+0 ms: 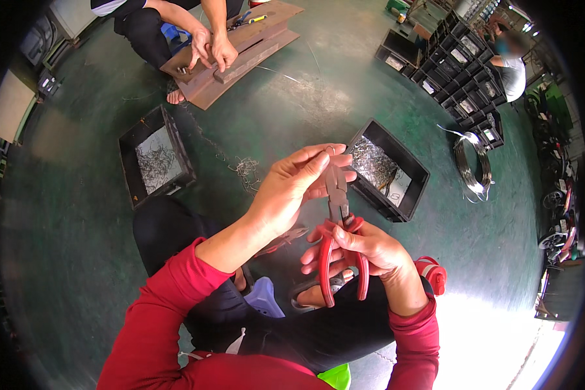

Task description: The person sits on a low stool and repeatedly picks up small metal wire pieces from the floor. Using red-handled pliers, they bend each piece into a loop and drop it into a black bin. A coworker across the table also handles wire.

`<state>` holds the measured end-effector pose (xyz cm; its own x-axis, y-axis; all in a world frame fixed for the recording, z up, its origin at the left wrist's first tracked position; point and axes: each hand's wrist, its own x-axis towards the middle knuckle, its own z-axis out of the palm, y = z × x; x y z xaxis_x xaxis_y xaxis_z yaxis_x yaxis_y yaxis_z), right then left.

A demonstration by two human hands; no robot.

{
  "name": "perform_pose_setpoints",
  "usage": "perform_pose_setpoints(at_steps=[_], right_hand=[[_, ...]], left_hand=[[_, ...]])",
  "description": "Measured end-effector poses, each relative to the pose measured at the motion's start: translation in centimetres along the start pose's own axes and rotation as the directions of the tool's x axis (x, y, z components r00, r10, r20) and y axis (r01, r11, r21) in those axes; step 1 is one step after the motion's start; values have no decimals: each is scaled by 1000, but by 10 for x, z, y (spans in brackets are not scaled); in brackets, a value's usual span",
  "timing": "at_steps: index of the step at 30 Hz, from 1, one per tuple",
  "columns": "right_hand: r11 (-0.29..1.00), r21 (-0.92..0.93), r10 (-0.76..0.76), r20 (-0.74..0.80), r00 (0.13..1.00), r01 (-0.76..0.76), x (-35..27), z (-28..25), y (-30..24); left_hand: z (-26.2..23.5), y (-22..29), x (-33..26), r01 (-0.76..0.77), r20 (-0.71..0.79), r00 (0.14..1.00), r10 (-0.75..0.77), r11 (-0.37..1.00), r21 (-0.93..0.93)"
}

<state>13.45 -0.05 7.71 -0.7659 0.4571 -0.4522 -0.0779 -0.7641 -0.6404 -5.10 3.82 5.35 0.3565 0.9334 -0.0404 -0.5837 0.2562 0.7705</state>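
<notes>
Green floor [318,97] — pliers [339,214] tip hidden

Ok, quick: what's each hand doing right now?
Left hand: fingers pinched on a small wire piece at the pliers' tip.
Right hand: closed around the red-handled pliers.

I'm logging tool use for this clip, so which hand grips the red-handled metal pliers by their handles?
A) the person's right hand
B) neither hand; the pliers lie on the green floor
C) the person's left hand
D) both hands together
A: the right hand wraps the handles of the red-handled metal pliers, while the left hand pinches at their raised tip.
</notes>
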Motion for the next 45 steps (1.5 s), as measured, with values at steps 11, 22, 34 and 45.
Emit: perform_pose_setpoints(at_steps=[11,22,34,45], right_hand=[[996,-83,-29,-107,994,20,0,-7,1],[348,-897,-726,-442,527,-273,-3,-5,15],[494,-835,-612,-533,584,-243,-3,-3,14],[135,-888,-859,-326,395,-439,2,-10,20]], left_hand=[[-5,-1,8,-2,78,997,-2,999,47],[-29,36,11,30,-3,999,-34,827,561],[-18,15,1,-108,76,994,79,570,815],[-15,12,-2,265,7,959,-285,900,348]])
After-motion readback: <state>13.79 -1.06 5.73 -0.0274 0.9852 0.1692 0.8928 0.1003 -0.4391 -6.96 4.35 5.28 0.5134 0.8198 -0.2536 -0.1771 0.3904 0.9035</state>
